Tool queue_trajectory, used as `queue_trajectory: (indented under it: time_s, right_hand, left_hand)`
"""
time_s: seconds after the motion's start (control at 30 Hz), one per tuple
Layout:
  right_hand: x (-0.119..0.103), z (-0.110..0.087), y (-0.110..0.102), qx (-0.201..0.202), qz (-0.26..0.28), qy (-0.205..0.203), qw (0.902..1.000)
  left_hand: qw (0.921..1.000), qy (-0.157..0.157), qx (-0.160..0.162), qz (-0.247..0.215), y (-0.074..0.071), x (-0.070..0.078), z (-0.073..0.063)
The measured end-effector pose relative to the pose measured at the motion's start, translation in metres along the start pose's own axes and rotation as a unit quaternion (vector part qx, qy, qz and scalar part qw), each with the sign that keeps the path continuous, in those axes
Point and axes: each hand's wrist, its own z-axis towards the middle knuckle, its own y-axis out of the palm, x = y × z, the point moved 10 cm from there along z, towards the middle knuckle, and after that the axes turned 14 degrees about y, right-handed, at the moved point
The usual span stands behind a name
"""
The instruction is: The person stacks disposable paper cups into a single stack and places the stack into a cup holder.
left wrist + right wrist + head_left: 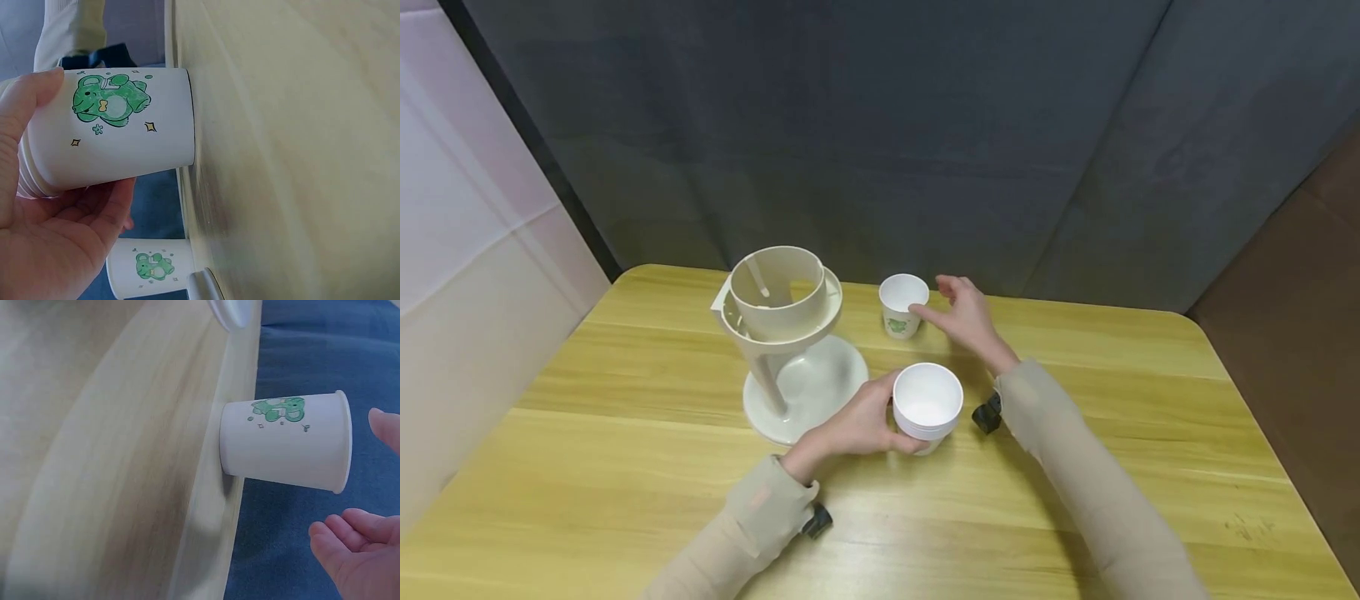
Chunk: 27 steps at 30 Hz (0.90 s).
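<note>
A nested stack of white paper cups is gripped by my left hand, thumb on the near side and fingers curled behind. A green bear is printed on the stack's outer cup. Its base is at or just above the tabletop; I cannot tell which. Farther back, a single paper cup with the same print stands upright on the table. My right hand is just right of it, thumb and fingers spread and holding nothing. In the right wrist view, a gap shows between this hand and the cup's rim.
Left of the cups stands a cream plastic holder, with a ring-shaped top on a post above a round base. The wooden table ends at a dark curtain behind. White cloth hangs at the left.
</note>
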Motion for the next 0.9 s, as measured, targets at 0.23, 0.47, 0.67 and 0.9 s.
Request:
queue_trajectory:
  time_s: [0.23,0.47,0.67,0.9]
  right_hand:
    - [-0.013,0.008,0.013,-0.016,-0.037,-0.007,0.9992]
    - [-0.016,0.018,0.025,-0.027,-0.074,0.003,0.9969]
    - [-0.017,0.021,0.029,-0.036,-0.085,0.009,0.9956]
    - [-0.019,0.021,0.027,-0.021,-0.092,-0.009,0.9955]
  left_hand:
    - [1.0000,0.003,-0.002,0.006,0.000,0.001,0.000]
    - [0.9999,0.007,-0.004,0.008,0.000,0.002,0.001]
    - [0.9999,0.009,-0.003,0.007,0.000,0.003,0.002]
    - [1.0000,-0.006,-0.002,-0.006,0.002,0.000,0.002]
